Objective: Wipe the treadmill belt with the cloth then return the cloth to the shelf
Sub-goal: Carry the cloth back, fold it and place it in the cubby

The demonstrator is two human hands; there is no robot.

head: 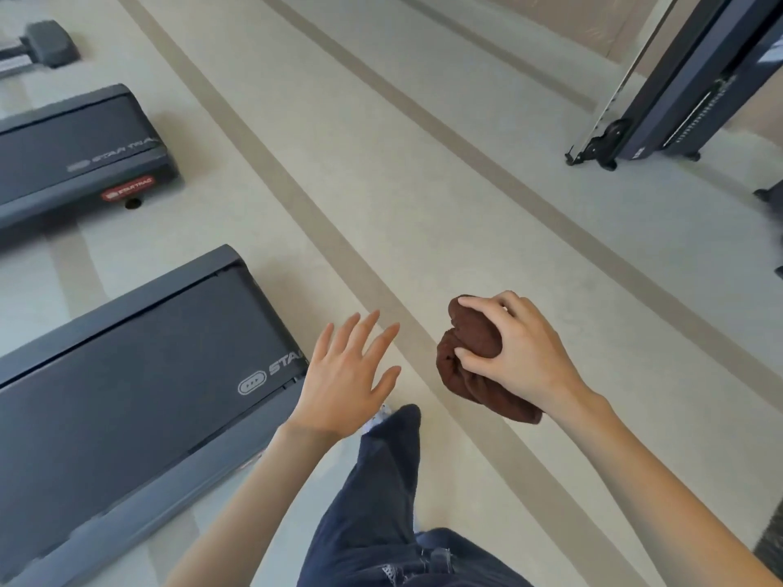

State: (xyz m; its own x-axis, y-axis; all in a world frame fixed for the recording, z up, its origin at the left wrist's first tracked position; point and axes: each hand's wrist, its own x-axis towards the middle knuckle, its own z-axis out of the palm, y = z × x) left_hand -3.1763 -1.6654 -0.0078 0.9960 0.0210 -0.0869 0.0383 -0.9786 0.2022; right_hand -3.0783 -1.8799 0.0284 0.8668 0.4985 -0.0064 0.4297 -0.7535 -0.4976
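The far treadmill (80, 150) carries "STAR TRAC" in pale letters on its deck end above a red badge (128, 192) too blurred to read, and the near treadmill (140, 362) shows only "STA" beside an oval logo.

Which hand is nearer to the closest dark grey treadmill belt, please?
Left. The left hand hovers beside the dark grey treadmill belt; the right hand, gripping the brown cloth, is farther right.

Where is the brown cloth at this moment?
In the head view the brown cloth is bunched in the right hand, held above the floor, to the right of the nearer treadmill.
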